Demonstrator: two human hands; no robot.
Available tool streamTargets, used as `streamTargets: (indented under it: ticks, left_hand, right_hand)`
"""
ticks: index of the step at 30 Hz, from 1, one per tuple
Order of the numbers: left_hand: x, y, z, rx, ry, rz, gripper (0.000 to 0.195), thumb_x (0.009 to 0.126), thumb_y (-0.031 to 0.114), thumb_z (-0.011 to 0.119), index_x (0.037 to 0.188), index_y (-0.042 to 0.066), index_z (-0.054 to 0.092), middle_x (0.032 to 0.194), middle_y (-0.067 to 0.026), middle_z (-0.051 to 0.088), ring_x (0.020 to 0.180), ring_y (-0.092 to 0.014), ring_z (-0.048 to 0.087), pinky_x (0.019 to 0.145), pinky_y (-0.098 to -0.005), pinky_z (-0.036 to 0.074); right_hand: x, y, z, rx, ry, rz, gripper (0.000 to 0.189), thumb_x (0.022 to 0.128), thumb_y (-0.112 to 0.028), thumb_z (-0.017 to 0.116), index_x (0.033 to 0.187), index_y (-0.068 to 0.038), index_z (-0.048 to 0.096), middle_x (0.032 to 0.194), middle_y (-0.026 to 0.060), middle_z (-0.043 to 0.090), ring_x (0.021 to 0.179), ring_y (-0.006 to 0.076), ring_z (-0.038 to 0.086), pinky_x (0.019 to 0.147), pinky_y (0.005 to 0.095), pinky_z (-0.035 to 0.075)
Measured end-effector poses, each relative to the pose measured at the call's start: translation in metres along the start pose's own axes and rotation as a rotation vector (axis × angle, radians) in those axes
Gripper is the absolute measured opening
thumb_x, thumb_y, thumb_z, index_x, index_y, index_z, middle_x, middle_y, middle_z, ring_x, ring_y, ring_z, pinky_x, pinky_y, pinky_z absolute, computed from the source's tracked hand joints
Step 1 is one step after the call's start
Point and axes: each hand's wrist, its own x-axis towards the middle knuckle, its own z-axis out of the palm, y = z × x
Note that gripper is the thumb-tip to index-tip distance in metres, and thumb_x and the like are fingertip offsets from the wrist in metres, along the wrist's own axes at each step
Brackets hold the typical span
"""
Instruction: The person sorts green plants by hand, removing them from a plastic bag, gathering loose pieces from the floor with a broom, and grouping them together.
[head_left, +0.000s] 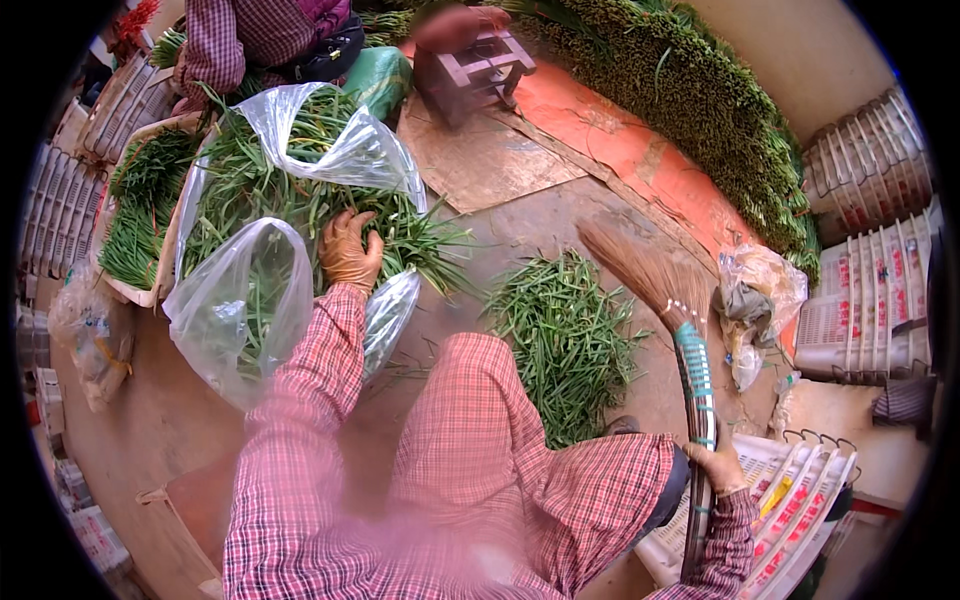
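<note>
My left hand (350, 251), in a thin tan glove, rests on long green leaves (255, 187) that fill a clear plastic bag (240, 307). Its fingers curl over the leaves, and whether they grip any is hidden. The bag's mouth is spread wide, with leaves spilling over its right side. In my right hand (718, 463) is the handle of a straw broom (694, 375), partly bound with teal cord. The broom's bristles (641, 266) point up and left, beyond a loose pile of cut green leaves (566, 337) on the floor.
A co-worker in a checked sleeve (214, 45) is at the upper left, by a crate of bundled greens (139, 247). Stacked greens (675, 97) line the far wall. A small stool (480, 64), crumpled plastic (757, 300) and white plastic crates (862, 300) stand or lie around.
</note>
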Motion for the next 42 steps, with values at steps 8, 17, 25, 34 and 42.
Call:
streamTargets:
  ticks: [8,17,25,34,42]
  left_hand:
    - [0.005,-0.004,0.002,0.054,-0.084,-0.012,0.038,0.084,0.025,0.067,0.122,0.021,0.068,0.13,-0.0104,0.061,0.124,-0.034,0.052,0.109,-0.0474,0.038]
    - [0.009,-0.019,-0.011,0.044,-0.225,0.026,0.048,0.086,0.035,0.07,0.131,0.02,0.063,0.141,-0.0175,0.054,0.134,-0.035,0.047,0.115,-0.0454,0.036]
    - [-0.067,0.142,-0.146,0.243,-0.387,0.223,0.074,0.073,0.044,0.083,0.136,0.016,0.057,0.146,-0.0075,0.052,0.133,-0.028,0.05,0.111,-0.0469,0.039]
    - [-0.13,0.046,-0.141,0.653,-0.219,0.252,0.037,0.076,0.038,0.082,0.102,0.016,0.066,0.092,0.0008,0.063,0.094,-0.022,0.062,0.084,-0.0399,0.051]
    - [-0.068,-0.023,-0.168,0.46,-0.068,0.335,0.027,0.09,0.036,0.074,0.086,0.01,0.067,0.075,-0.0067,0.064,0.07,-0.027,0.065,0.063,-0.0383,0.052]
  right_hand:
    - [0.175,-0.052,0.053,-0.505,-0.077,-0.24,0.09,0.077,-0.023,0.078,0.154,-0.005,0.034,0.109,0.0151,0.067,0.083,0.0218,0.068,0.075,0.0351,0.056]
    - [0.275,-0.103,0.211,-0.822,-0.303,-0.587,0.092,0.084,-0.034,0.07,0.158,-0.004,0.025,0.118,0.0276,0.067,0.107,0.041,0.067,0.092,0.0449,0.052]
    - [0.256,-0.061,0.241,-1.023,-0.395,-0.688,0.099,0.083,-0.035,0.072,0.16,-0.005,0.016,0.12,0.0291,0.063,0.099,0.0452,0.067,0.086,0.0491,0.055]
    - [0.264,-0.067,0.229,-0.859,-0.47,-0.729,0.096,0.084,-0.035,0.072,0.157,0.001,0.021,0.117,0.0287,0.067,0.105,0.0422,0.067,0.09,0.0449,0.053]
    - [0.244,-0.071,0.234,-0.903,-0.575,-0.655,0.096,0.083,-0.033,0.072,0.158,0.0,0.021,0.124,0.0295,0.063,0.109,0.0417,0.066,0.094,0.0432,0.052]
